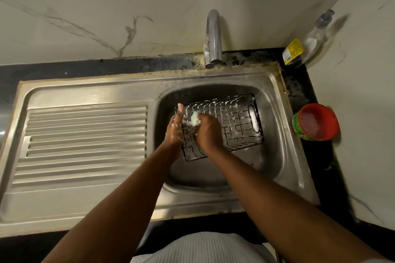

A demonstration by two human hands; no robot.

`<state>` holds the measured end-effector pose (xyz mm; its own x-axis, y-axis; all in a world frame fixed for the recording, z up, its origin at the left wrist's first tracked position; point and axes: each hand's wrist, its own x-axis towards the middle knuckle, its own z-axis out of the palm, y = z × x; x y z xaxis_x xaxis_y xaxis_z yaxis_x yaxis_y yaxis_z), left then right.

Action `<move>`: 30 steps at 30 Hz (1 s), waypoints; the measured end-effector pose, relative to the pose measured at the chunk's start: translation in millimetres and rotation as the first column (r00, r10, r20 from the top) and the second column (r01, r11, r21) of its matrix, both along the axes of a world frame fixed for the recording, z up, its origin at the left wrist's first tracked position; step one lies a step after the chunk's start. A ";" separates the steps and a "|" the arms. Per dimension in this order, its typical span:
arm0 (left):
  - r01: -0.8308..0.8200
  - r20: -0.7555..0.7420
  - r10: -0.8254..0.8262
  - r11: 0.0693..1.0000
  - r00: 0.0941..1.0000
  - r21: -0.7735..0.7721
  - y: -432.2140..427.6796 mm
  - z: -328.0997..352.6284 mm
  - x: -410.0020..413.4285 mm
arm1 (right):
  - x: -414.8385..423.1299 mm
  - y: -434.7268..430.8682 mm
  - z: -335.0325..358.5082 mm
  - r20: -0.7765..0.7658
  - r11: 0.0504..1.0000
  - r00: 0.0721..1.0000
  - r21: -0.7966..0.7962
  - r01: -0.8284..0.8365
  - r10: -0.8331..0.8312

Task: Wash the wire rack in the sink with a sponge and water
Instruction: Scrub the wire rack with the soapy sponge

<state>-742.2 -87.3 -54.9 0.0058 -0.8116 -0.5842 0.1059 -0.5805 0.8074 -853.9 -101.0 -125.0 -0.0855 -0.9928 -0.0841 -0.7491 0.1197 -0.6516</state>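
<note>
A soapy wire rack [222, 126] lies tilted in the sink [275, 156] basin as the right hand [206, 132], closed around a green sponge [195, 119], scrubs its bars. The left hand [175, 129] grips the rack's left edge. Firm bracing and bar-by-bar strokes would likely clean best; the tap [212, 38] appears dry.

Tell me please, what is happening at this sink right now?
A person is washing a black wire rack in the sink basin. The left hand steadies the rack at its left end, and the right hand presses a soapy green sponge against the wires. White foam covers many wires and both hands. No water is seen running from the tap. A soap bottle and a red-lidded tub stand on the counter to the right.
</note>
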 end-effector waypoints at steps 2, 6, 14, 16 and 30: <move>-0.012 -0.037 0.014 0.999 0.999 0.045 -3.9 -6.5 -2.2 | 10.1 0.4 9.4 0.039 0.988 0.987 -0.041 -0.151 0.153; 0.047 0.009 -0.047 0.999 0.999 0.016 -5.3 -9.3 -1.5 | -14.2 -12.4 19.7 -0.059 0.943 0.943 -0.052 -0.329 0.326; 0.019 -0.022 -0.017 0.996 1.000 0.082 -10.7 -10.7 -10.2 | -65.3 -25.6 18.7 -0.294 1.000 0.956 0.008 0.008 -0.006; -0.022 0.005 0.022 0.996 1.000 0.086 -12.5 -9.9 -12.6 | -69.2 -21.3 19.4 -0.320 1.000 0.947 0.017 0.012 -0.006; 0.053 0.013 -0.062 0.926 0.998 0.374 -32.7 -32.7 6.7 | -98.0 -3.5 0.8 0.077 0.949 0.966 0.222 0.223 -0.246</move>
